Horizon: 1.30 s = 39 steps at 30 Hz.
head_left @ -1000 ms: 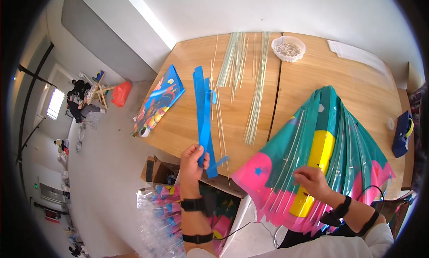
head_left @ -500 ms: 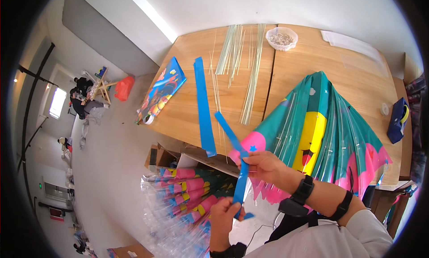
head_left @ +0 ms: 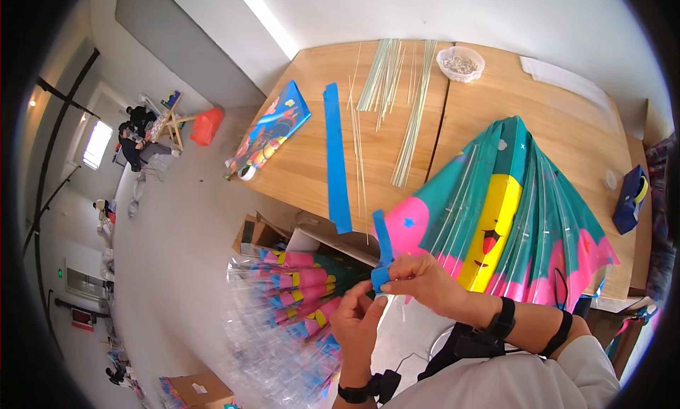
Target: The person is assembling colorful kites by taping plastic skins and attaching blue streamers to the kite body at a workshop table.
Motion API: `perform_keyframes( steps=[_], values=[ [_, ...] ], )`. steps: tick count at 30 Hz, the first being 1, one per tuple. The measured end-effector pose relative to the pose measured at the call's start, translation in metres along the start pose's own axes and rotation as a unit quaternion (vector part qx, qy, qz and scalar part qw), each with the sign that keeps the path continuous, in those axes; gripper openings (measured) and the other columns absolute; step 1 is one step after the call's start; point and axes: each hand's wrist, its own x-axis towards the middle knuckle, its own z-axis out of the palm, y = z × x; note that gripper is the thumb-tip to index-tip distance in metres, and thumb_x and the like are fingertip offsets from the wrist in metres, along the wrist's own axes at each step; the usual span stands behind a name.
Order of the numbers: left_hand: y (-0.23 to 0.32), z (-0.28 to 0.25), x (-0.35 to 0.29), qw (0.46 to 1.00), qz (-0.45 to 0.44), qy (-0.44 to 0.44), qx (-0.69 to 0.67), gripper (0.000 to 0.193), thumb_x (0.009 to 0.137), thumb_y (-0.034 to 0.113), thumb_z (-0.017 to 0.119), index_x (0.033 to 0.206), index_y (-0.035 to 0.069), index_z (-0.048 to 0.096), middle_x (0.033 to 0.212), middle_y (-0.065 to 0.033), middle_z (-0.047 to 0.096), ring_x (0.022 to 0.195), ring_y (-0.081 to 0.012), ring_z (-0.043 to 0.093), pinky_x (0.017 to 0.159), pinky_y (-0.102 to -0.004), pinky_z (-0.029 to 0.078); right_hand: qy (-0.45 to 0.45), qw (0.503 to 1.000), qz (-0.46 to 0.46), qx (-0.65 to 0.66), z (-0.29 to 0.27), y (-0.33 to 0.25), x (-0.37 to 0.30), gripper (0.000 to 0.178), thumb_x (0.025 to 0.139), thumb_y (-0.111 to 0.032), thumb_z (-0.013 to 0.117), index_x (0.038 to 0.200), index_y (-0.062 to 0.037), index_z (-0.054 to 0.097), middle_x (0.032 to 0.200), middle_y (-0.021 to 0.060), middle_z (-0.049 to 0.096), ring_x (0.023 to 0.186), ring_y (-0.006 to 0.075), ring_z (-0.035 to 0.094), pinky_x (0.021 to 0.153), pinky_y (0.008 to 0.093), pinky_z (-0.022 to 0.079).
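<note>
Surface (head_left: 489,101) carries pleated sheet (head_left: 496,211) | held blue strip (head_left: 383,239) is near the sheet's left corner; if pulled unevenly, its bend could crease or slip | right fingers (head_left: 401,267) pinch this bend | left fingers (head_left: 360,291) close below, gripping or not, I cannot tell

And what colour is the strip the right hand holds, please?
The strip is blue, clearest in the head view.

At three o'clock, the pleated sheet (head_left: 525,218) is glossy and film-like; at five, the blue strip (head_left: 382,233) is smooth, faintly shiny; at twelve, the tabletop (head_left: 322,63) is satin wood grain; at one, the bowl (head_left: 464,77) is translucent plastic; at seven, crinkled, glossy clear-plastic wrapping (head_left: 262,359) and a matt cardboard carton (head_left: 217,388).
</note>
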Motion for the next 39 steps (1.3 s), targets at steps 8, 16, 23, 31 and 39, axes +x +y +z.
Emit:
perform_keyframes(
  steps=[8, 16, 23, 31, 39],
  values=[
    [-0.008, -0.006, 0.001, 0.952, -0.172, -0.071, -0.245, 0.015, 0.092, 0.012, 0.059, 0.087, -0.002, 0.06, 0.061, -0.0062, 0.058, 0.047, -0.0137, 0.054, 0.043, -0.0246, 0.042, 0.013, 0.997, 0.076, -0.008, -0.004, 0.004, -0.006, 0.011, 0.083, -0.005, 0.069, 0.091, 0.0027, 0.069, 0.074, 0.0021, 0.063, 0.07, 0.0074, 0.055, 0.062, 0.0242, 0.045],
    [-0.016, -0.025, 0.184, 0.98, -0.142, -0.08, -0.114, 0.018, 0.091, 0.015, 0.057, 0.082, -0.001, 0.059, 0.069, -0.0135, 0.064, 0.058, -0.0197, 0.064, 0.056, -0.0314, 0.056, 0.216, 0.943, -0.032, -0.25, -0.098, 0.064, -0.033, 0.013, 0.081, 0.001, 0.062, 0.094, 0.0022, 0.064, 0.087, 0.0113, 0.062, 0.079, 0.0191, 0.061, 0.071, 0.0294, 0.049],
    [0.077, -0.036, 0.383, 0.964, 0.147, -0.012, -0.22, 0.008, 0.088, 0.006, 0.059, 0.084, 0.0, 0.058, 0.082, -0.0117, 0.065, 0.071, -0.0229, 0.067, 0.067, -0.0329, 0.055, 0.275, 0.768, -0.199, -0.543, -0.151, 0.076, -0.063, 0.022, 0.074, 0.005, 0.061, 0.095, -0.0009, 0.061, 0.099, 0.0129, 0.056, 0.09, 0.0336, 0.054, 0.08, 0.041, 0.047],
    [-0.016, -0.043, 0.476, 0.992, 0.091, 0.087, -0.008, 0.009, 0.086, 0.01, 0.063, 0.089, 0.002, 0.061, 0.082, -0.0069, 0.064, 0.072, -0.0181, 0.066, 0.059, -0.0298, 0.053, 0.24, 0.728, -0.179, -0.617, -0.155, 0.083, -0.063, 0.03, 0.073, 0.002, 0.062, 0.102, -0.0037, 0.06, 0.105, 0.0117, 0.054, 0.093, 0.0325, 0.051, 0.083, 0.0444, 0.045],
    [-0.173, -0.028, 0.418, 0.969, -0.181, 0.113, 0.125, 0.01, 0.078, 0.011, 0.063, 0.076, 0.001, 0.063, 0.071, -0.0111, 0.065, 0.059, -0.022, 0.064, 0.047, -0.0372, 0.045, 0.227, 0.727, -0.162, -0.628, -0.159, 0.082, -0.063, 0.035, 0.07, 0.002, 0.062, 0.104, -0.0051, 0.059, 0.106, 0.0105, 0.053, 0.093, 0.0314, 0.051, 0.083, 0.043, 0.045]
  ],
)
